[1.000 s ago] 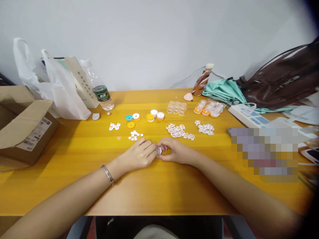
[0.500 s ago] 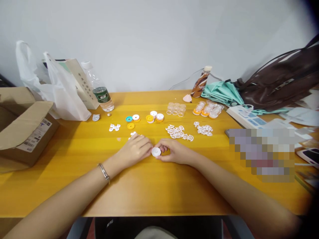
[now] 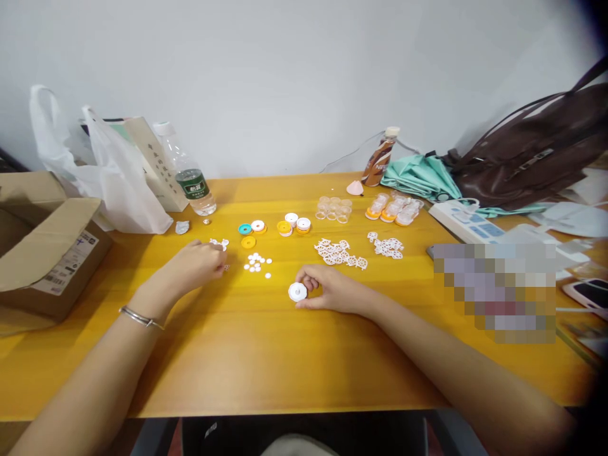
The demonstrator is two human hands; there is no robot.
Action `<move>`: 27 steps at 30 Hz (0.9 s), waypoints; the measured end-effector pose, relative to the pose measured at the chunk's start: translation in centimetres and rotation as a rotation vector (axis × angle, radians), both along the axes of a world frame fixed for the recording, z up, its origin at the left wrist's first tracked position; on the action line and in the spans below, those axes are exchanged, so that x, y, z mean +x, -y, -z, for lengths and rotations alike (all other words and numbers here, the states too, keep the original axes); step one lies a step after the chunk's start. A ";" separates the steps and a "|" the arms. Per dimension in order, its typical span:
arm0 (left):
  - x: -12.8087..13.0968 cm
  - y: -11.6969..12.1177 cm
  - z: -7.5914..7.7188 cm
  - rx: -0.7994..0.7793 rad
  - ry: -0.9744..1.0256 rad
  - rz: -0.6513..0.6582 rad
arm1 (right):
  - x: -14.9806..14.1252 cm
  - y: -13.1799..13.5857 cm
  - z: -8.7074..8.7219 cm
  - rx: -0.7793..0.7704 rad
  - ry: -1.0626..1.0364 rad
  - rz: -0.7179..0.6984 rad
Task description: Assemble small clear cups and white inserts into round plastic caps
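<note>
My right hand (image 3: 329, 290) rests on the yellow table (image 3: 285, 354) with its fingers curled round a small white round disc (image 3: 297, 292). My left hand (image 3: 196, 266), with a metal bracelet on the wrist, lies further left. Its fingertips are pinched together beside a small cluster of white gear-like pieces (image 3: 218, 243). What the fingertips hold, if anything, is too small to see. A scatter of tiny white discs (image 3: 257, 263) lies between the two hands.
Behind the hands lie coloured spools (image 3: 285, 226), clear rings (image 3: 334, 208), white snowflake-like pieces (image 3: 340, 252) and orange-based parts (image 3: 393, 209). A cardboard box (image 3: 42, 247), a plastic bag (image 3: 114, 183) and a water bottle (image 3: 186, 170) stand left. A brown bag (image 3: 532, 158), a power strip (image 3: 465, 218) and a drink bottle (image 3: 380, 158) stand right.
My left hand has left the white disc and moved left to the gear-like pieces. My right hand keeps the disc, now turned face up.
</note>
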State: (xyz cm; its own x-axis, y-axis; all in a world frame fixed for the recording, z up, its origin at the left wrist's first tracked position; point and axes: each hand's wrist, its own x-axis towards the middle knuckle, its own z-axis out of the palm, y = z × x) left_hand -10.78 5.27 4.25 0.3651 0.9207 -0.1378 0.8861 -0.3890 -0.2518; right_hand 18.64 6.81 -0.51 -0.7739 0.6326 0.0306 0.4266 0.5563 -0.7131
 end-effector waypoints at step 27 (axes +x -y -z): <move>9.4 3.4 4.8 0.197 0.450 0.418 | 0.7 -0.6 -0.4 0.027 0.018 -0.015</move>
State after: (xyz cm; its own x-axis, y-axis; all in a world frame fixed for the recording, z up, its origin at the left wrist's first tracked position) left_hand -1.36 1.84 -0.56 0.6814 0.6806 0.2693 0.7053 -0.7089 0.0069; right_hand 19.36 7.39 -0.16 -0.7837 0.6202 0.0334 0.4309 0.5816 -0.6900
